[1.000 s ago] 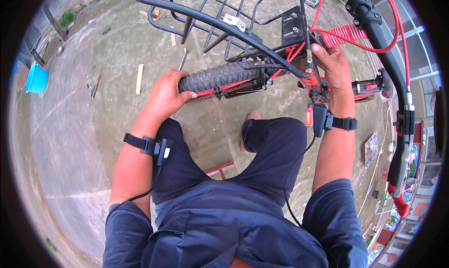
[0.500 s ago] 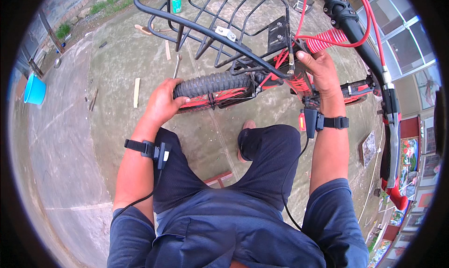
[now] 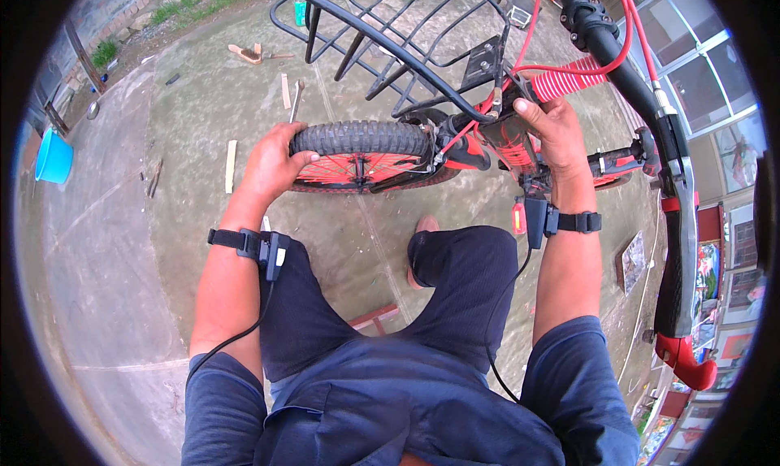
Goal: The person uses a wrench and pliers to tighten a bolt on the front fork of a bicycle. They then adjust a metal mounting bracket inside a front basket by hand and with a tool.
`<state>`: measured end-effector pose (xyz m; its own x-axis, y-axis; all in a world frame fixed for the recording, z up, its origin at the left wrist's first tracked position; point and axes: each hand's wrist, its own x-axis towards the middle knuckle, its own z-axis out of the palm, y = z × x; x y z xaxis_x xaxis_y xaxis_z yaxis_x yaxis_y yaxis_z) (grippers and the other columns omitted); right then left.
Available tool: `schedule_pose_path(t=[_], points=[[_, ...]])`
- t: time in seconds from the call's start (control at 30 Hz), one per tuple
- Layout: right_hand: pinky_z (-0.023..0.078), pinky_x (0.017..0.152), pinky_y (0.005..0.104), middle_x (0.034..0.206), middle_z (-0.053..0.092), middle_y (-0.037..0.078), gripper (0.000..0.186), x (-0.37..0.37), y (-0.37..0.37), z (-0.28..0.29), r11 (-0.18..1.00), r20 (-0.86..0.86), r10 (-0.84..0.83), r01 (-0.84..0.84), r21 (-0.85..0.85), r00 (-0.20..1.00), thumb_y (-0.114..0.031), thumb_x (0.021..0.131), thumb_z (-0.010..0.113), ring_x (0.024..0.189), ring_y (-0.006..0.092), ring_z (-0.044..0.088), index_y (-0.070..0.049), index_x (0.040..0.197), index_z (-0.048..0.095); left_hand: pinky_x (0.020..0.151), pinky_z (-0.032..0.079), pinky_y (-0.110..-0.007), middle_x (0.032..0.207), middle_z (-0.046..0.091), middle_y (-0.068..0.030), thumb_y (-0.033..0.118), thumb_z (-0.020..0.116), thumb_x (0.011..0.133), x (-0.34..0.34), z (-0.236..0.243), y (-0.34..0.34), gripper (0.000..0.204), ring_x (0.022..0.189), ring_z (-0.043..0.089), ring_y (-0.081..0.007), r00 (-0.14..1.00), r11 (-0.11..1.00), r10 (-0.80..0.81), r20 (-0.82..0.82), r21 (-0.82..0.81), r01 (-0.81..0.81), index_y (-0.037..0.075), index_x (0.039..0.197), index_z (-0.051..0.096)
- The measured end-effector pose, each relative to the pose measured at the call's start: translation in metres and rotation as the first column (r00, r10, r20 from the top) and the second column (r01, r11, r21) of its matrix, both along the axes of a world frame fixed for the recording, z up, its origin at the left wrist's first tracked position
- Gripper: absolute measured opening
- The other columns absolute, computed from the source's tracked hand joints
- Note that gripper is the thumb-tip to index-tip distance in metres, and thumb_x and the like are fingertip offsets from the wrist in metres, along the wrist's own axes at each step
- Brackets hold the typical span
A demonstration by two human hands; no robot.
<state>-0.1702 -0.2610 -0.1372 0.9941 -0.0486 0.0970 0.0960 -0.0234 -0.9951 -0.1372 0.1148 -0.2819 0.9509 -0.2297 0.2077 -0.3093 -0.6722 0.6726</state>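
A bicycle with a red and black frame (image 3: 513, 145) is in front of me. My left hand (image 3: 272, 161) is wrapped round the front wheel's knobby black tyre (image 3: 357, 138), thumb on the near side by the red spokes (image 3: 337, 169). My right hand (image 3: 556, 133) grips the frame below the handlebar (image 3: 621, 64), its thumb on top and its other fingers partly hidden. Just above that hand is a red-and-white ribbed tube (image 3: 573, 78). Ahead of the wheel's upper side sits a black wire basket (image 3: 382, 39). Red cables (image 3: 528, 31) loop beside the handlebar.
A black hand grip with a red end (image 3: 686, 360) and its brake lever (image 3: 681, 169) reach toward me at right. Wood strips (image 3: 231, 165) and a spanner-like metal tool (image 3: 296, 100) lie on the concrete. A blue bucket (image 3: 54, 156) stands far left; windows (image 3: 695, 64) line the right.
The front wheel has tilted and shifted slightly left with my left hand, showing more spokes. The basket has swung a little up and right. My right hand keeps its hold.
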Motion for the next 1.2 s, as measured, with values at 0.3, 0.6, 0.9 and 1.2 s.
schedule_pose_path(t=[0.3, 0.6, 0.9, 1.2], points=[[0.052, 0.088, 0.0368, 0.110, 0.065, 0.010, 0.047, 0.001, 0.004, -0.004, 0.999, 0.023, 0.021, -0.022, 0.036, 1.000, -0.002, 0.081, 0.073, 0.099, 0.0201, 0.064, 0.001, 0.123, 0.051, 0.089, 0.049, -0.041, 0.111, 0.063, -0.0188, 0.016, 0.078, 0.073, 0.021, 0.002, 0.012, 0.049, 0.104, 0.061, -0.0358, 1.000, 1.000, -0.010, -0.005, 0.016, 0.010, 0.000, 0.116, 0.061], [0.050, 0.089, 0.0341, 0.109, 0.065, 0.009, 0.041, 0.000, 0.004, -0.006, 0.999, 0.036, 0.031, -0.031, 0.008, 0.999, -0.003, 0.083, 0.071, 0.098, 0.0184, 0.063, 0.001, 0.120, 0.055, 0.092, 0.048, -0.040, 0.113, 0.063, -0.0185, 0.014, 0.076, 0.075, 0.027, 0.004, 0.015, 0.052, 0.106, 0.061, -0.0349, 0.999, 0.998, -0.047, -0.022, 0.032, 0.047, 0.001, 0.122, 0.059], [0.050, 0.090, 0.0334, 0.109, 0.065, 0.007, 0.052, 0.002, 0.004, -0.006, 0.997, 0.024, 0.039, -0.037, -0.060, 0.999, -0.017, 0.085, 0.071, 0.099, 0.0185, 0.064, -0.003, 0.131, 0.049, 0.088, 0.049, -0.041, 0.109, 0.063, -0.0185, 0.017, 0.077, 0.074, 0.016, 0.003, 0.015, 0.049, 0.101, 0.062, -0.0361, 1.000, 0.999, -0.013, -0.004, 0.044, 0.013, 0.000, 0.118, 0.061], [0.051, 0.086, 0.0327, 0.109, 0.064, 0.007, 0.048, 0.004, 0.005, -0.002, 0.998, 0.014, 0.041, -0.040, -0.051, 0.999, -0.015, 0.085, 0.071, 0.096, 0.0167, 0.063, -0.002, 0.128, 0.052, 0.086, 0.050, -0.042, 0.108, 0.064, -0.0185, 0.020, 0.077, 0.075, 0.005, 0.001, 0.016, 0.050, 0.100, 0.063, -0.0366, 1.000, 0.998, 0.020, -0.004, 0.059, -0.020, 0.001, 0.118, 0.061]])
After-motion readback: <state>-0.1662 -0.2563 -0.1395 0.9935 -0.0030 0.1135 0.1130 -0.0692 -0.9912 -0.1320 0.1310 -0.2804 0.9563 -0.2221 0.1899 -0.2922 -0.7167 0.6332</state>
